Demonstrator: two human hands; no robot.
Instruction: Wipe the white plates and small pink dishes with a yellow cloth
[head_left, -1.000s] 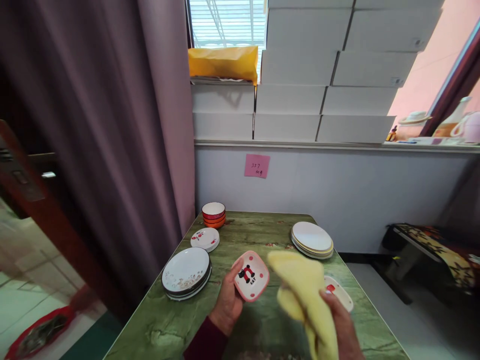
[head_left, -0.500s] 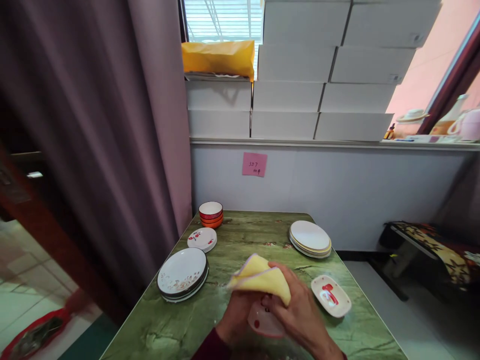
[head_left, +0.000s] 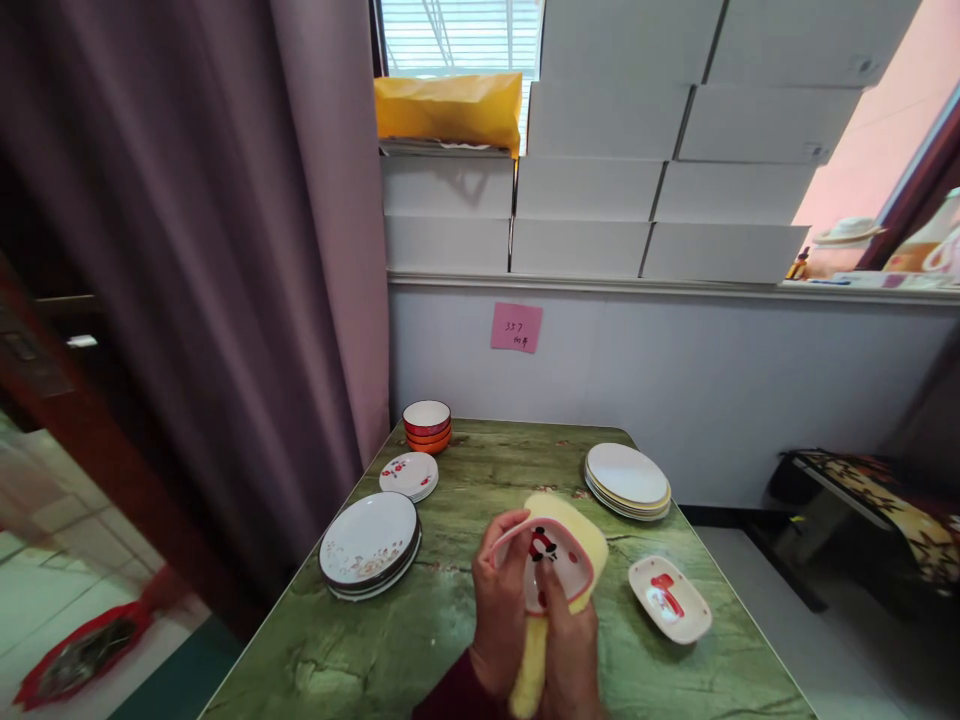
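A small white dish with a pink rim and red dots is held up, tilted towards me, above the near part of the table. My left hand grips its left rim, fingers reaching over the edge. My right hand holds it from below, its thumb on the inner face. A yellow cloth lies behind the dish, and one end hangs down between my hands. The right fingers are hidden behind dish and cloth. To the right, a similar rectangular dish with a red figure lies on the table.
The green marbled table bears large plates, small flowered plates and orange bowls stacked along its left side. More plates are stacked at the back right. A purple curtain hangs beside the left edge.
The dish has been raised and turned so its inner face shows. The cloth, formerly on top of it, is now behind it. Both hands have shifted, and the view has moved slightly.
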